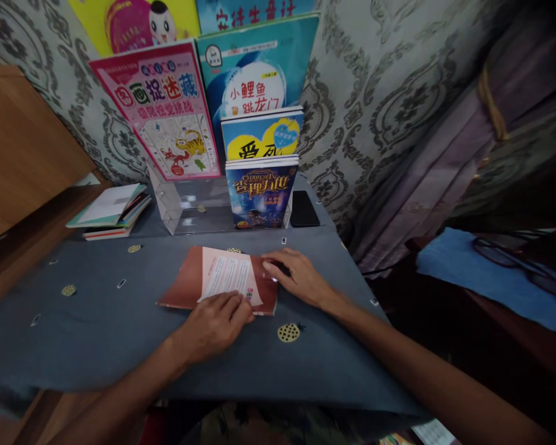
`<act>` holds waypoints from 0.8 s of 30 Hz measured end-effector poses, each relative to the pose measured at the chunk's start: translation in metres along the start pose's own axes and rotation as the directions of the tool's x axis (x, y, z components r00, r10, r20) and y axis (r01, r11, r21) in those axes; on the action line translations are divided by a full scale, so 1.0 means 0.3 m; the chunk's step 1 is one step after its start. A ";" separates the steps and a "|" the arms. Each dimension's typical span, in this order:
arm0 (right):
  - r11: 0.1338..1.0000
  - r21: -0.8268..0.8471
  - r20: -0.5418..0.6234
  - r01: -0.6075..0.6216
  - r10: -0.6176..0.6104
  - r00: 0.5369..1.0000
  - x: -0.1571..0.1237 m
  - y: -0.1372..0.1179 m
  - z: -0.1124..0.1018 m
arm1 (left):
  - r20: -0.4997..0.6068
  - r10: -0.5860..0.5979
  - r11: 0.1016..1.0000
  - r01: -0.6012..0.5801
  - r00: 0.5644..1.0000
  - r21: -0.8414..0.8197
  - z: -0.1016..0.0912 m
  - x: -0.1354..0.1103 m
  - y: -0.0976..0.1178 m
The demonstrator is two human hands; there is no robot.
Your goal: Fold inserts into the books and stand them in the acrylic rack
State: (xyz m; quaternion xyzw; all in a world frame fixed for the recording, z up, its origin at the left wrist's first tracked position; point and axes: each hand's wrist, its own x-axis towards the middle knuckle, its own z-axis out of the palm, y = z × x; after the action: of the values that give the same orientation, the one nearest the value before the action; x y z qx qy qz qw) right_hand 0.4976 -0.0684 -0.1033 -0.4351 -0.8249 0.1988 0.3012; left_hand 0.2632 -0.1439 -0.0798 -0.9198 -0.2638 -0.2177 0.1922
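A reddish-brown book (189, 272) with a pale text panel lies on the cloth-covered table in front of me, its left side curving up a little. My left hand (217, 324) is at its near edge, fingers bent and close together over the lower part of the panel. At the book's right end is my right hand (299, 276), closed on that edge with the thumb over the cover and the fingers by the far corner. The undersides of both hands are hidden.
Behind the book stands a clear acrylic rack (171, 210) holding upright books, including a pink one (167, 117) and a dark blue one (262, 194). A black phone (304, 209) lies right of it, a small book stack (113, 210) left. Glasses (514, 266) rest on blue cloth (454, 259).
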 end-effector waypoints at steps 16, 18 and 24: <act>0.543 0.833 0.039 -0.103 0.128 0.991 0.011 -0.001 0.036 | -0.108 -0.706 0.635 0.559 0.700 -0.533 -0.242 0.145 -0.171; 0.556 0.818 0.098 -0.148 0.119 0.988 0.007 -0.018 0.042 | -0.122 -0.771 0.548 0.554 0.625 -0.626 -0.242 0.157 -0.184; 0.601 0.775 0.176 -0.195 0.091 0.980 0.004 -0.065 0.024 | 0.025 -0.902 0.123 0.312 0.431 -0.942 -0.172 0.171 -0.232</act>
State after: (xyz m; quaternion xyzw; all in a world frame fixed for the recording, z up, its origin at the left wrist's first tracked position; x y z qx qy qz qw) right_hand 0.4805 -0.0784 -0.0967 -0.3103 -0.6322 0.5898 0.3952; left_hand 0.2475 -0.0927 0.0054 -0.5450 -0.4229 -0.6397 -0.3390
